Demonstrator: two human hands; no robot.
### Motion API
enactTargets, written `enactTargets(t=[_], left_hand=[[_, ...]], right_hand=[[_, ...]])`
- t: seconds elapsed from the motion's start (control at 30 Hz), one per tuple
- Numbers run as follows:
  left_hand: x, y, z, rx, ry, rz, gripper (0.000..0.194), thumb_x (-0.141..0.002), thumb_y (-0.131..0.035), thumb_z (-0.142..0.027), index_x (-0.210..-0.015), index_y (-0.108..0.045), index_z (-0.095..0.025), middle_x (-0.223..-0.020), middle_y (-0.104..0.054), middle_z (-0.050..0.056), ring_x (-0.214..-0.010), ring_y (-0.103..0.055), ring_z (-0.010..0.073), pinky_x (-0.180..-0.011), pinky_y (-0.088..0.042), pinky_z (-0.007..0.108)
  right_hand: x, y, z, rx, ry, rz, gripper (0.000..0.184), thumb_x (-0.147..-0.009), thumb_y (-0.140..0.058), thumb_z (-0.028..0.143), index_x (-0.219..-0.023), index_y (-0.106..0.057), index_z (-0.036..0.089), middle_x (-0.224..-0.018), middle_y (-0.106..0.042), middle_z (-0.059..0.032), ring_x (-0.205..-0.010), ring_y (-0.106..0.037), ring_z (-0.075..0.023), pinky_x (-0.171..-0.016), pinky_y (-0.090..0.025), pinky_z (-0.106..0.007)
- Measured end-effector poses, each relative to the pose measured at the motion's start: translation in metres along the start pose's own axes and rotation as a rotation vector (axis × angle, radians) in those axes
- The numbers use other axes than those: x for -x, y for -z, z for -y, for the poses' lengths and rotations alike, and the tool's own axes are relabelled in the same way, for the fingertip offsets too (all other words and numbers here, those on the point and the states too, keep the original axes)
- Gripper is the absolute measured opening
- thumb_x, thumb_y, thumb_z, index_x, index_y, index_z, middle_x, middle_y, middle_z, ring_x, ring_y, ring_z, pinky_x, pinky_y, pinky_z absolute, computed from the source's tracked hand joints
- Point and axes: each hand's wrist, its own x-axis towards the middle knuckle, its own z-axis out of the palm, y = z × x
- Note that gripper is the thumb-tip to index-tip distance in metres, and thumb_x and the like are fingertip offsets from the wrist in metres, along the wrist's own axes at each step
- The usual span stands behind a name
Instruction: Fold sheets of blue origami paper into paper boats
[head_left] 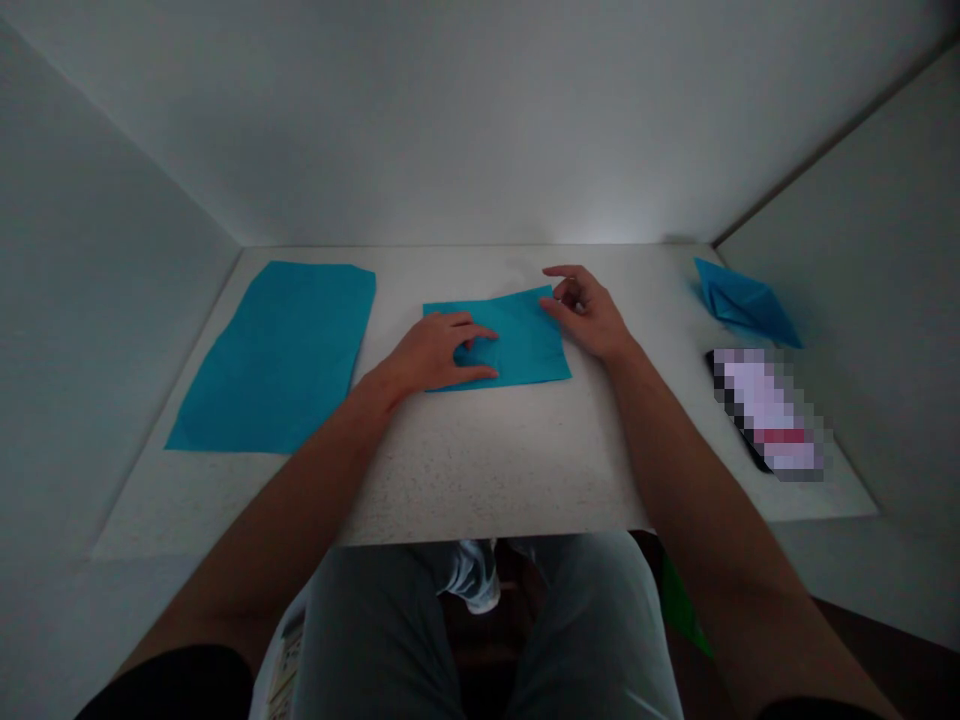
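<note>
A blue sheet of paper (517, 345), seemingly folded into layers, lies in front of me. My left hand (442, 352) rests on its left part, thumb and index finger spread apart over the surface. At the upper right corner is my right hand (589, 310). Its thumb reaches over the paper's edge, the index finger stretches out above the corner, and the other fingers curl. A gap shows between thumb and index finger. The paper's top edge slants up towards that corner.
A larger blue sheet (281, 350) lies flat on the left of the white table (487, 470). On the right are a folded blue paper shape (750, 300) and a phone (769, 410) with a blurred screen. Walls enclose the table at the back and both sides.
</note>
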Motion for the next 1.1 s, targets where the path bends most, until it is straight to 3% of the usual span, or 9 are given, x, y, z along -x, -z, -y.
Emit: enactTargets(t=[0.13, 0.3, 0.43, 0.53, 0.63, 0.77, 0.9, 1.0, 1.1], left_hand=[[0.000, -0.003, 0.001, -0.011, 0.013, -0.008, 0.063, -0.091, -0.081, -0.064, -0.141, -0.076, -0.025, -0.114, -0.075, 0.010, -0.101, -0.071, 0.0278, -0.095, -0.052, 0.042], [-0.001, 0.002, 0.001, 0.011, 0.084, -0.027, 0.052, -0.097, -0.075, -0.058, -0.138, -0.076, -0.026, -0.120, -0.073, 0.010, -0.105, -0.070, 0.0281, -0.098, -0.053, 0.044], [0.003, 0.003, 0.000, -0.157, 0.278, -0.191, 0.080, -0.087, -0.082, -0.067, -0.151, -0.063, -0.022, -0.146, -0.062, 0.019, -0.137, -0.056, 0.0432, -0.119, -0.039, 0.060], [0.005, 0.001, 0.002, -0.220, 0.427, -0.254, 0.092, -0.081, -0.084, -0.075, -0.149, -0.061, -0.018, -0.155, -0.054, 0.024, -0.146, -0.046, 0.0498, -0.124, -0.031, 0.066], [0.004, 0.000, 0.006, -0.203, 0.512, -0.324, 0.073, -0.086, -0.081, -0.073, -0.134, -0.066, -0.020, -0.147, -0.061, 0.022, -0.143, -0.049, 0.0480, -0.123, -0.033, 0.065], [-0.002, 0.005, 0.009, 0.011, 0.474, -0.450, 0.041, -0.100, -0.067, -0.062, -0.115, -0.069, -0.024, -0.116, -0.076, 0.011, -0.117, -0.068, 0.0317, -0.110, -0.047, 0.050], [-0.004, 0.010, 0.004, 0.139, 0.257, -0.327, 0.042, -0.109, -0.052, -0.057, -0.097, -0.076, -0.025, -0.098, -0.082, 0.004, -0.094, -0.073, 0.0227, -0.102, -0.049, 0.044], [-0.003, 0.010, 0.000, 0.059, 0.179, -0.156, 0.042, -0.110, -0.050, -0.051, -0.095, -0.081, -0.025, -0.100, -0.084, 0.005, -0.096, -0.075, 0.0241, -0.108, -0.043, 0.048], [-0.002, 0.009, 0.001, 0.010, 0.142, -0.084, 0.030, -0.105, -0.062, -0.048, -0.106, -0.083, -0.027, -0.110, -0.083, 0.005, -0.107, -0.074, 0.0268, -0.110, -0.040, 0.050]], right_hand=[[0.000, -0.005, 0.011, -0.060, -0.016, 0.090, 0.049, -0.109, -0.050, 0.062, -0.115, -0.081, 0.024, -0.085, -0.073, -0.0045, -0.076, -0.061, -0.0201, -0.072, -0.049, -0.034], [-0.001, -0.010, 0.008, 0.214, 0.130, 0.326, 0.036, -0.098, -0.073, 0.055, -0.113, -0.086, 0.025, -0.092, -0.074, -0.0056, -0.077, -0.063, -0.0208, -0.076, -0.048, -0.036], [0.000, -0.011, 0.003, 0.378, 0.242, 0.371, 0.044, -0.096, -0.075, 0.060, -0.127, -0.085, 0.030, -0.113, -0.071, -0.0103, -0.098, -0.065, -0.0275, -0.093, -0.047, -0.045], [0.002, -0.011, 0.003, 0.490, 0.264, 0.366, 0.051, -0.098, -0.073, 0.066, -0.137, -0.081, 0.035, -0.126, -0.066, -0.0123, -0.114, -0.060, -0.0335, -0.105, -0.040, -0.053], [0.005, -0.012, 0.005, 0.527, 0.250, 0.372, 0.055, -0.097, -0.073, 0.070, -0.140, -0.079, 0.037, -0.130, -0.063, -0.0121, -0.117, -0.057, -0.0350, -0.108, -0.036, -0.056], [0.006, -0.012, 0.006, 0.514, 0.231, 0.378, 0.055, -0.097, -0.072, 0.073, -0.139, -0.079, 0.038, -0.131, -0.062, -0.0118, -0.118, -0.055, -0.0353, -0.109, -0.034, -0.057], [0.005, -0.013, 0.005, 0.499, 0.226, 0.367, 0.059, -0.097, -0.069, 0.077, -0.138, -0.080, 0.037, -0.130, -0.062, -0.0121, -0.119, -0.055, -0.0351, -0.110, -0.034, -0.057], [0.005, -0.013, 0.004, 0.488, 0.232, 0.365, 0.057, -0.100, -0.065, 0.076, -0.138, -0.080, 0.037, -0.129, -0.062, -0.0121, -0.120, -0.056, -0.0345, -0.110, -0.033, -0.056], [0.005, -0.013, 0.004, 0.471, 0.230, 0.357, 0.051, -0.103, -0.063, 0.071, -0.136, -0.081, 0.036, -0.128, -0.064, -0.0120, -0.119, -0.058, -0.0338, -0.110, -0.034, -0.055]])
